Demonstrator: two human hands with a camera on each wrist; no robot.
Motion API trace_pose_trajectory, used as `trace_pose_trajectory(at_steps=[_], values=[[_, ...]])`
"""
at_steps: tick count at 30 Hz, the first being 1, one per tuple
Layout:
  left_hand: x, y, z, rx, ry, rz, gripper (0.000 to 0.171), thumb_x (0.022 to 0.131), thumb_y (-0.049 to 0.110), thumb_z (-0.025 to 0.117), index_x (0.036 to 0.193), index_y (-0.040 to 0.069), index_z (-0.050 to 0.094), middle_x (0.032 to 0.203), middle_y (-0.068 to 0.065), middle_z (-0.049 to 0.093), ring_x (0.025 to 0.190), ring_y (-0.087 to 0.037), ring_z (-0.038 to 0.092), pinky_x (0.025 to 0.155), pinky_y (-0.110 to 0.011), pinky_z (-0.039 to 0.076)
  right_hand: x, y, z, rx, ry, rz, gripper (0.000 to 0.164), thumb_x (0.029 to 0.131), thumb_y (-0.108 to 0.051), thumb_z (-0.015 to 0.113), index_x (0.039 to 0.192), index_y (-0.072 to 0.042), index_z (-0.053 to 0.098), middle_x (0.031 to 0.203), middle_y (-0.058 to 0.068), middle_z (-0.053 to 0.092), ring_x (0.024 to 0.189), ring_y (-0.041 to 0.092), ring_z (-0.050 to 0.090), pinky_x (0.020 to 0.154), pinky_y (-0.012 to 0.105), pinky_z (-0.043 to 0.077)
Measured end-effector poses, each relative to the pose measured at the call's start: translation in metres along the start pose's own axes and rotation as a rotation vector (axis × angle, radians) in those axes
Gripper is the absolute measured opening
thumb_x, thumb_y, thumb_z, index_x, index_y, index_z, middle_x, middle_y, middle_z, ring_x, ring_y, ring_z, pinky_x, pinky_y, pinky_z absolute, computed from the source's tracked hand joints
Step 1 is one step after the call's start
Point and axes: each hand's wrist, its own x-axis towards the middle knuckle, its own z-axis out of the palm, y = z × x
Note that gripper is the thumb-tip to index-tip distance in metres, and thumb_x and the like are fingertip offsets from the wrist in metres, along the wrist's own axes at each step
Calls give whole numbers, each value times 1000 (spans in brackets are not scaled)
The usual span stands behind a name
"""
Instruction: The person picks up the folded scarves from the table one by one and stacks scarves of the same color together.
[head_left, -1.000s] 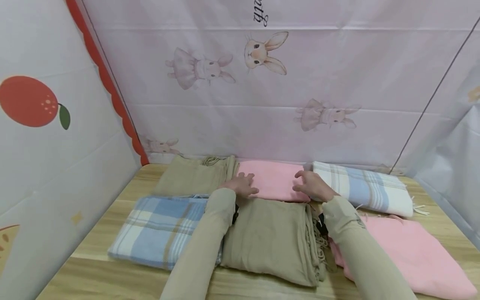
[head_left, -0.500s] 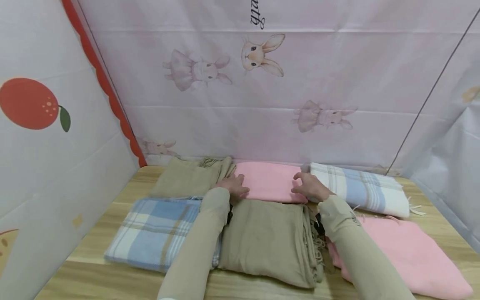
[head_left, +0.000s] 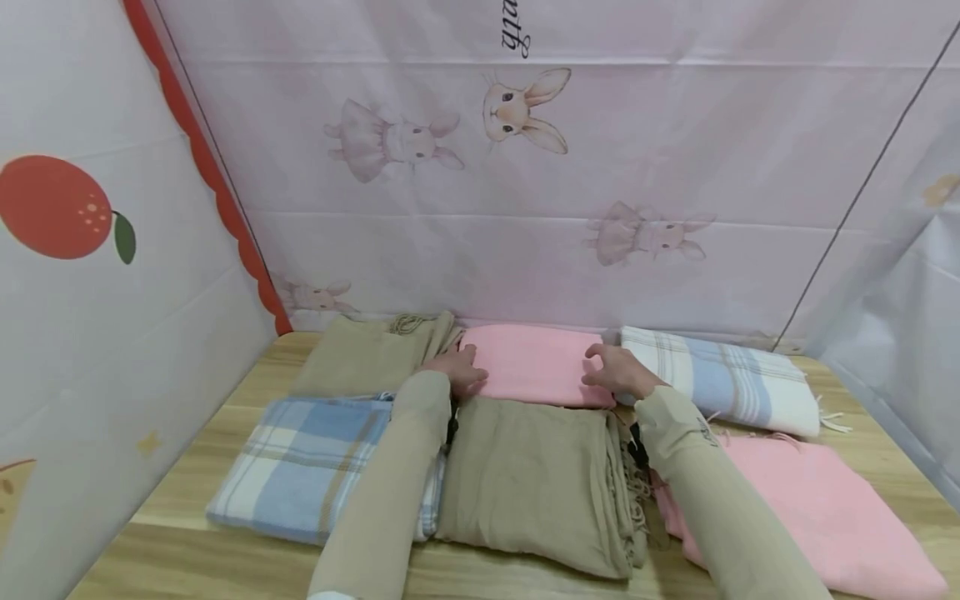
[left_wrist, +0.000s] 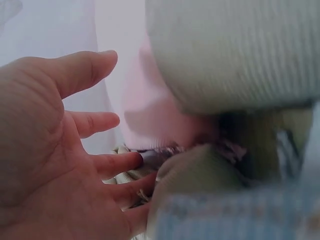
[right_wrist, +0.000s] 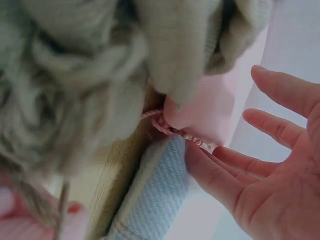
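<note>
A folded pink scarf (head_left: pixel 536 362) lies at the middle of the back row, between my two hands. At its left edge is my left hand (head_left: pixel 456 368), fingers spread, beside the folded beige scarf (head_left: pixel 367 358); in the left wrist view the lower fingertips reach the beige fringe. My right hand (head_left: pixel 622 371) is at the pink scarf's right edge, fingers apart and slightly bent. The right wrist view shows its lower fingers in the gap between the pink scarf's twisted fringe (right_wrist: pixel 192 140) and a blue-and-white plaid scarf (right_wrist: pixel 157 185). Neither hand grips anything.
In the front row lie a blue plaid scarf (head_left: pixel 300 467), a fringed beige scarf (head_left: pixel 532 483) and a pink scarf (head_left: pixel 825 508), under my forearms. A white-and-blue plaid scarf (head_left: pixel 720 379) fills the back right. A rabbit-print sheet (head_left: pixel 480 250) rises behind the wooden table (head_left: pixel 180 542).
My left hand has moved slightly left, and the back beige scarf's right edge has shifted left with it. More of the pink scarf's left side shows. The right hand is nearly still.
</note>
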Motion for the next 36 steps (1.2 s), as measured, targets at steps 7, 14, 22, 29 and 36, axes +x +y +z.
trace_pose_trajectory(at_steps=[7, 14, 22, 29, 36], values=[[16, -3, -1, -34, 13, 67, 69, 107, 28, 46, 160, -3, 15, 165, -21, 21, 152, -32, 18, 121, -44, 21, 8, 5, 3, 30, 4, -9, 54, 93, -11, 67, 136, 16, 47, 122, 35, 59, 101, 41, 60, 89, 51, 50], [27, -9, 4, -114, 18, 35, 73, 106, 26, 51, 161, -1, 12, 166, -21, 16, 152, -32, 16, 119, -44, 23, 11, 5, 9, 13, 28, -3, 58, 89, -15, 71, 133, 16, 48, 126, 38, 57, 117, 50, 56, 98, 54, 46], [34, -4, 9, -124, 32, 4, 86, 98, 24, 69, 164, 12, 16, 167, -22, 8, 153, -38, 9, 119, -53, 21, 17, 7, 9, 32, 10, 11, 71, 87, -17, 74, 138, 19, 40, 134, 39, 50, 123, 51, 51, 104, 53, 42], [43, -5, 6, -179, 20, 23, 95, 94, 20, 74, 165, 13, 12, 168, -19, 2, 153, -37, 0, 120, -55, 13, 21, 8, 5, 40, -21, 18, 80, 85, -15, 76, 144, 18, 34, 142, 40, 42, 130, 52, 44, 108, 54, 38], [59, -11, 15, -152, 61, -22, 96, 88, 16, 81, 164, 19, 21, 166, -23, 9, 149, -41, 21, 107, -49, 42, 25, 11, 16, 6, -78, 29, 91, 82, -11, 79, 154, 11, 26, 152, 38, 32, 139, 53, 34, 111, 58, 33]])
